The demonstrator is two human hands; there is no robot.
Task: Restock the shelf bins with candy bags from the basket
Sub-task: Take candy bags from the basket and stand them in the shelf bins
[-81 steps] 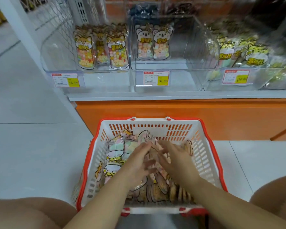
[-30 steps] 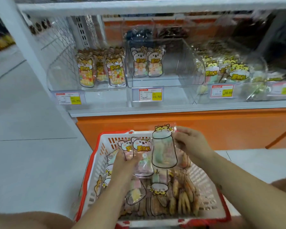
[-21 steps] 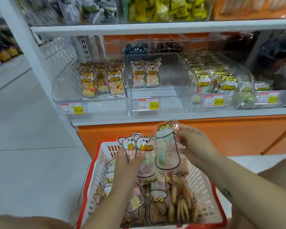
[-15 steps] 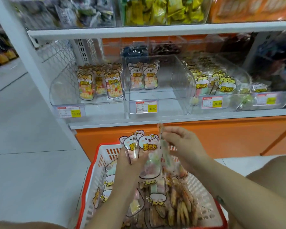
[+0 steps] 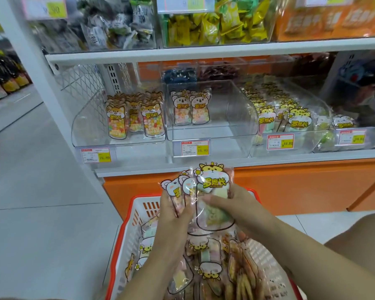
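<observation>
1. The left grip [image 5: 173, 215] is curled tight round the lower half of two koala-print candy bags [image 5: 174, 189]. They stand upright, side by side and touching.
2. The right grip [image 5: 243, 205] pinches a tiger-print candy bag [image 5: 213, 184], with the thumb laid across the bag's front and the fingers behind it.
3. The tiger-print candy bag is upright and overlaps the koala pair on their 3 o'clock side, lying in front of them and touching them.
4. All three held bags are above the far rim of the red-and-white basket [image 5: 126, 232], which fills the view at 6 o'clock.
5. The basket holds a loose heap of more candy bags [image 5: 204, 256]. The pastel ones lie toward 9 o'clock and the brownish ones toward 3 o'clock.
6. At 12 o'clock from the held bags is the middle clear bin [image 5: 230, 126] on the lower shelf [image 5: 312, 158]. Two shelved koala bags [image 5: 191, 110] stand upright at its back left.
7. At 10 o'clock is the left bin [image 5: 85, 124], which holds upright fox-print bags [image 5: 134, 120].
8. At 2 o'clock is the right bin [image 5: 310, 140], which is crowded with shelved tiger bags [image 5: 297, 120].
9. A price label [image 5: 194, 148] hangs on the front of the middle clear bin.
</observation>
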